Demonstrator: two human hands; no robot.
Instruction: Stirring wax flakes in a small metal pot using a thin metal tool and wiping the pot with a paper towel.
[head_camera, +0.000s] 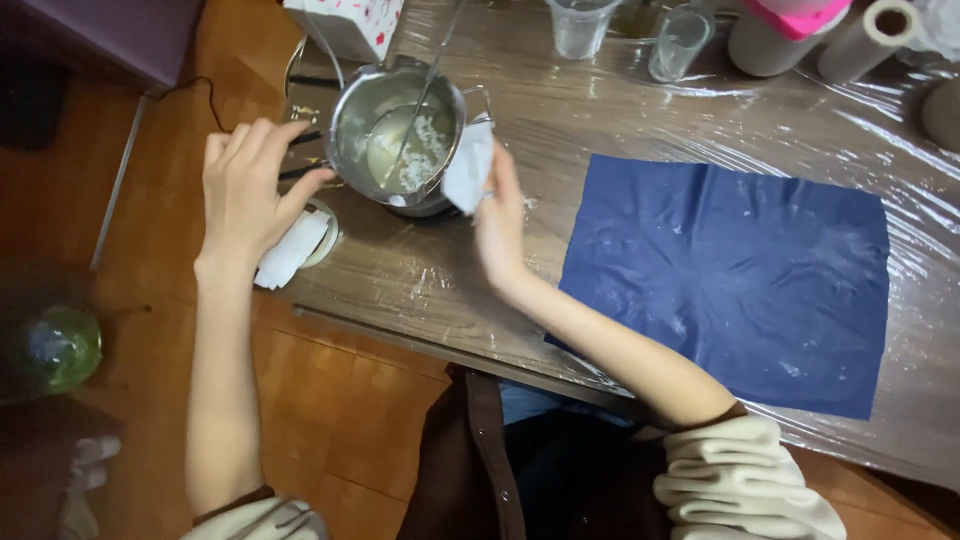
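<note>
Metal pot (400, 135) sits upper left, near the desk (420, 280) edge. Left hand (245, 190) fingers spread against its rim; right hand (497, 215) fingers pinch a white tissue (468, 170). Blue cloth (730, 270) lies right.

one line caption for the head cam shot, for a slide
Left hand steadies a steel pot while the right hand wipes its rim with a white tissue.
</note>
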